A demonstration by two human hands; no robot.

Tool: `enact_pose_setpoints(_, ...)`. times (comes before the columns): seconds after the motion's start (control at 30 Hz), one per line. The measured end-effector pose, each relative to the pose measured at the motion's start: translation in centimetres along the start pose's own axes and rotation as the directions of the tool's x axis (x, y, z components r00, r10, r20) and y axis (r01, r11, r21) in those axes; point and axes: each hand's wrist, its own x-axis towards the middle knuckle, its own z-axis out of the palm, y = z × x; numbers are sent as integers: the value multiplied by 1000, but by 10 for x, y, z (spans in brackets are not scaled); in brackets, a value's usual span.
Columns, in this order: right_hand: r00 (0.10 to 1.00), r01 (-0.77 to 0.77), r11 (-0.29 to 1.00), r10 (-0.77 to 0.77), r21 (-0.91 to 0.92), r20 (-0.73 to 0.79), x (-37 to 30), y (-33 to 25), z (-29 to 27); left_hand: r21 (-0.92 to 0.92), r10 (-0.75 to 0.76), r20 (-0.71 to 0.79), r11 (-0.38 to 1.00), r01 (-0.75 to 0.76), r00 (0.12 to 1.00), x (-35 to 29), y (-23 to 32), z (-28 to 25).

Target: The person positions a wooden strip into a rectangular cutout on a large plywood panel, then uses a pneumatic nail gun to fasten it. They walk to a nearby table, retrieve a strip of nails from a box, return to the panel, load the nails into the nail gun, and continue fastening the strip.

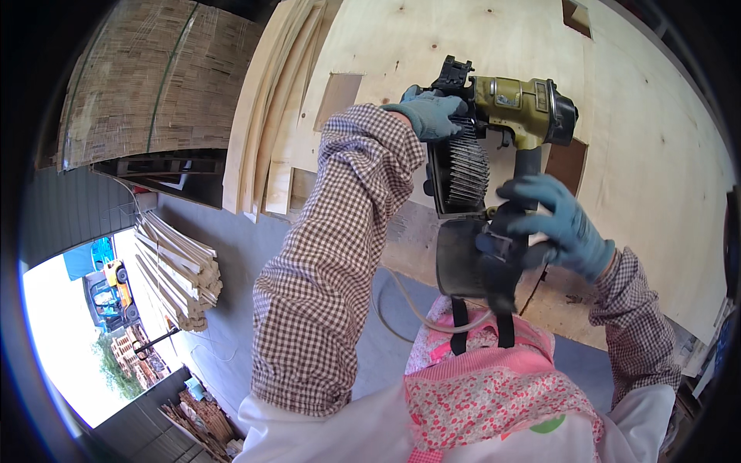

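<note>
An olive-and-black coil nail gun (505,104) lies over the plywood in front of me, its magazine opened. Inside the magazine sits a coil of nails (468,171). My left hand (431,113), in a blue-grey glove, is closed around the black feed end beside the nails; its fingertips are partly hidden. My right hand (567,224), gloved alike, is near the lower end of the gun's handle (528,163), fingers apart and slightly blurred. Whether it touches the gun is unclear. The dark round magazine cover (461,258) hangs open toward me.
A large plywood panel (455,35) with rectangular cutouts covers the bench. Long boards (266,100) lie along its left side. Bundled timber strips (177,270) stand on the floor at left, below a strapped wood stack (162,77). A pale hose (409,301) curves near my apron.
</note>
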Motion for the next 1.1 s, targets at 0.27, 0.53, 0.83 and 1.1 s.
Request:
enact_pose_setpoints(0.27,558,-392,428,814,814,-160,38,5,72,18,68,8,998,-68,998,19,-15,-2)
enact_pose_setpoints(0.53,509,-697,467,857,544,-84,54,15,87,-181,107,0,978,-105,994,24,-27,0)
enact_pose_setpoints(0.83,478,-805,433,878,406,9,63,19,70,-460,64,-410,847,-267,910,10,-31,-14)
enact_pose_setpoints(1.1,465,-658,450,873,604,-144,57,1,81,-577,-125,-478,792,-203,869,-14,-26,-7)
